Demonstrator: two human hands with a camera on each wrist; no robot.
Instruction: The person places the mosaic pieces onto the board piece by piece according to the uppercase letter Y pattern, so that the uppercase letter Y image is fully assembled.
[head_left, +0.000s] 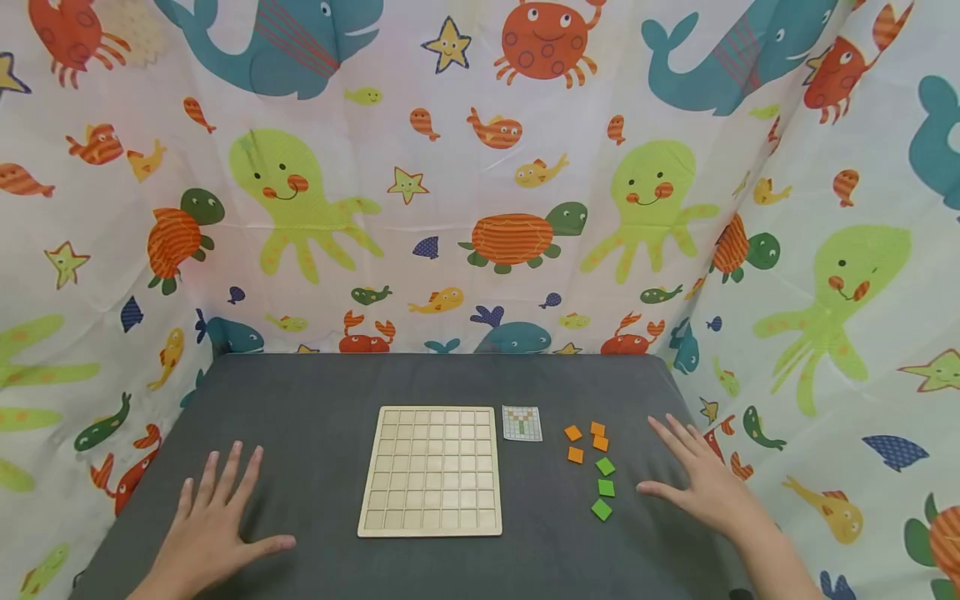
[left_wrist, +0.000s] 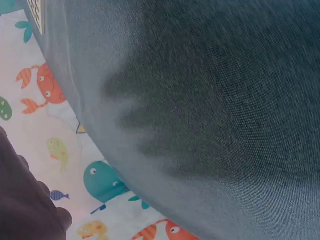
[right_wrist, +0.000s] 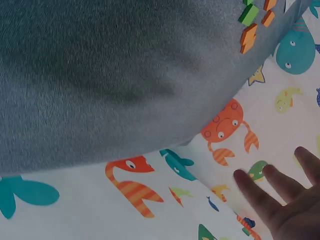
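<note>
In the head view, my left hand (head_left: 210, 525) is spread over the left part of the table, its fingers straight and holding nothing. My right hand (head_left: 701, 479) hovers at the table's right side, fingers extended, also without anything in it. Between them lies a square wooden grid board (head_left: 442, 472) with bare cells. Just right of the board is a small printed pattern card (head_left: 522, 423). Several orange square tiles (head_left: 575, 455) and three green square tiles (head_left: 606, 488) lie loose, with my right hand nearest to the green ones. The right wrist view shows the fingers (right_wrist: 257, 195) apart.
The dark grey table cover (head_left: 300, 400) has rounded far corners. A white curtain (head_left: 442, 183) printed with sea animals hangs behind the table and along both sides, close to the table's edges. In the left wrist view the table edge curves past the curtain.
</note>
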